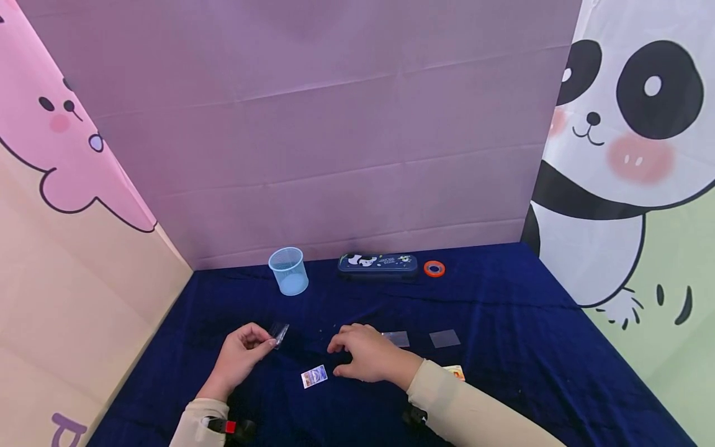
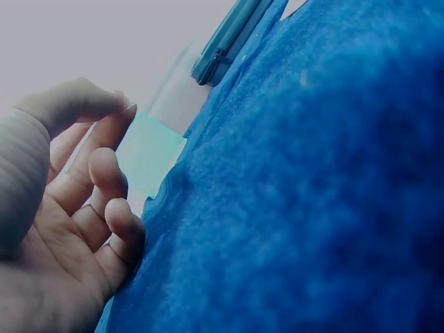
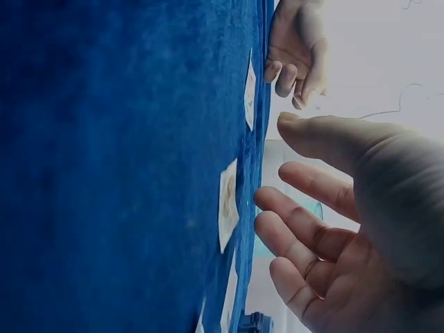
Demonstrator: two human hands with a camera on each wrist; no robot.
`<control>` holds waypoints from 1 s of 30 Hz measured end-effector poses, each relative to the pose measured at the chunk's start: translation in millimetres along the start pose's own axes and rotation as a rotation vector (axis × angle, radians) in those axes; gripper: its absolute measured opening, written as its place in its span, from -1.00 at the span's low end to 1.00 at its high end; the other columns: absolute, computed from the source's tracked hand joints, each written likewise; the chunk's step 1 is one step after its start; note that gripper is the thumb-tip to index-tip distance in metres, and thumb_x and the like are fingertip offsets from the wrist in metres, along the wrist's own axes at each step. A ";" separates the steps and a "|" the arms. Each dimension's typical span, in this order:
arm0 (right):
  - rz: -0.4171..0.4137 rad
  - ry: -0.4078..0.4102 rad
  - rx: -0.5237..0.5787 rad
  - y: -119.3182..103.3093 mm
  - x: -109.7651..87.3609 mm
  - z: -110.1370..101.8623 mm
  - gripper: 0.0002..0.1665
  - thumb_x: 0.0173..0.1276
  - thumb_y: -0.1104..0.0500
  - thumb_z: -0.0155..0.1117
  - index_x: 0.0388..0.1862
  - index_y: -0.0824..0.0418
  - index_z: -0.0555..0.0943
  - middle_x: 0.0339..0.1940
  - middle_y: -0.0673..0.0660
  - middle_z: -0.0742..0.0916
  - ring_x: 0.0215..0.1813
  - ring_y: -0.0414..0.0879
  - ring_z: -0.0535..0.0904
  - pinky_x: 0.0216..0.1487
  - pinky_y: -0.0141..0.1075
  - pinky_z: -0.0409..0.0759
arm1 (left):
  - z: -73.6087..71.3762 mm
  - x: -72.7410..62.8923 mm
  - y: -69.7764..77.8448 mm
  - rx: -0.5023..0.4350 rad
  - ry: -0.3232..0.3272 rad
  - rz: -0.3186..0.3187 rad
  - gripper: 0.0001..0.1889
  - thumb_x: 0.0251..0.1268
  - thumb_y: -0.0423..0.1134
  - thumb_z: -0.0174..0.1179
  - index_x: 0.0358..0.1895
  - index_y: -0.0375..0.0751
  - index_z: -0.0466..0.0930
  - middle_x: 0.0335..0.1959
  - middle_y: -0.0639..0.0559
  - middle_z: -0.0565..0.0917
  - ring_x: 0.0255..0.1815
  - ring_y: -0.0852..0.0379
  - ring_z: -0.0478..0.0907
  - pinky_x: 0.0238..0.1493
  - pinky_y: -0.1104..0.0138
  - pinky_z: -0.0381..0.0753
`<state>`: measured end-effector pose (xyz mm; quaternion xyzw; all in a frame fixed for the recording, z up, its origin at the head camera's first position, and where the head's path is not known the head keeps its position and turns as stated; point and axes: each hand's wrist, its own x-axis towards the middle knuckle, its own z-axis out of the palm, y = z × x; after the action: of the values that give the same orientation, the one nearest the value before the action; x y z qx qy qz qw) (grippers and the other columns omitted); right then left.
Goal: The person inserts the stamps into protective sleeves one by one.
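My left hand [image 1: 237, 357] pinches a small clear plastic sleeve [image 1: 281, 335] between thumb and forefinger, held just over the dark blue cloth. A small printed card [image 1: 314, 377] lies on the cloth between the hands. My right hand [image 1: 365, 355] hovers to the right of that card, thumb and fingers spread apart and holding nothing. In the right wrist view, its fingers [image 3: 298, 225] are loosely bent with a gap to the thumb. Beyond the right hand lie two flat clear sleeves [image 1: 444, 338], one partly hidden behind it. Another card [image 1: 455, 372] is partly covered by the right sleeve.
At the back stand a light blue mesh basket [image 1: 288, 271], a dark panda-printed pencil case [image 1: 378, 264] and an orange roll of tape [image 1: 434, 268]. A lilac curtain [image 1: 335, 124] backs the table, with printed panels on both sides.
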<state>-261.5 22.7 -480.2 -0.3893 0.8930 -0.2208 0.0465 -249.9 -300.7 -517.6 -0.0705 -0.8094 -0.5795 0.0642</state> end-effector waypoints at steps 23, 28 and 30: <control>-0.003 -0.106 -0.078 -21.6 11.6 13.4 -0.65 0.29 -0.08 0.59 0.03 -0.12 0.76 -0.30 -0.17 0.57 -0.30 -0.31 0.46 -0.20 -0.39 0.50 | -3.1 1.7 -7.9 -0.028 0.145 -0.038 -0.88 0.41 -0.33 0.39 -0.13 -0.31 0.69 -0.30 -0.17 0.72 -0.47 0.09 0.54 -0.40 0.34 0.57; 0.018 -0.107 -0.071 -23.9 12.0 15.1 -0.74 0.30 -0.06 0.60 -0.07 -0.15 0.76 -0.30 -0.18 0.57 -0.30 -0.31 0.45 -0.20 -0.39 0.49 | -3.6 2.8 -9.8 -0.041 0.143 -0.045 -0.88 0.40 -0.34 0.39 -0.13 -0.31 0.70 -0.29 -0.17 0.71 -0.45 0.05 0.54 -0.40 0.34 0.58; 0.023 -0.106 -0.067 -24.0 12.8 16.0 -0.76 0.30 -0.05 0.59 -0.08 -0.14 0.76 -0.31 -0.18 0.57 -0.31 -0.31 0.45 -0.23 -0.39 0.48 | -3.9 3.0 -10.4 -0.045 0.141 -0.047 -0.88 0.40 -0.34 0.40 -0.13 -0.31 0.70 -0.29 -0.17 0.71 -0.45 0.04 0.55 -0.40 0.34 0.58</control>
<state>-250.1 -6.7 -483.1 -0.3916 0.9006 -0.1690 0.0833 -254.7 -307.6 -525.5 -0.0118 -0.7911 -0.6023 0.1060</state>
